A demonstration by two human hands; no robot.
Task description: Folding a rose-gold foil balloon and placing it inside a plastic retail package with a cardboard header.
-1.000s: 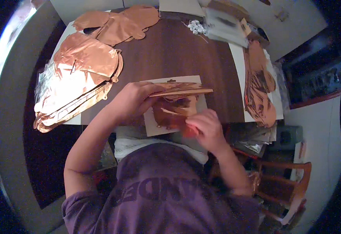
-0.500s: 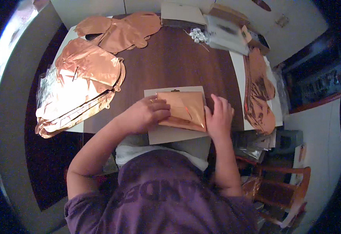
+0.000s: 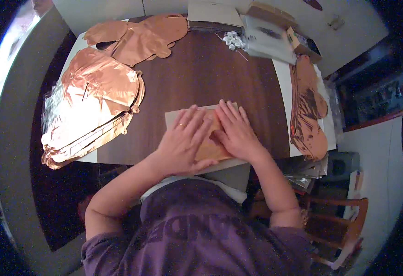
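Note:
A folded rose-gold foil packet, flat and rectangular (image 3: 207, 151), lies on a sheet of pale cardboard (image 3: 171, 119) at the table's near edge. Both palms rest flat on the packet and hide most of it. My left hand (image 3: 183, 140) covers its left side, fingers stretched out and thumb spread to the right. Over the right side lies my right hand (image 3: 239, 134), its fingers pointing away from me and its thumb toward the middle. Neither hand grips anything.
Flat copper-coloured foil balloons are stacked at the left (image 3: 104, 80), far left (image 3: 153, 39) and right (image 3: 308, 124). Toward the back are small white pieces (image 3: 233, 40), clear plastic bags (image 3: 268, 43), a pale flat box (image 3: 214, 14) and an open carton (image 3: 305, 45). A wooden chair (image 3: 337, 216) stands at right.
My left hand has slid right and opened out flat over the packet. My right hand has moved left from beside the packet onto it. The cardboard has shifted slightly left.

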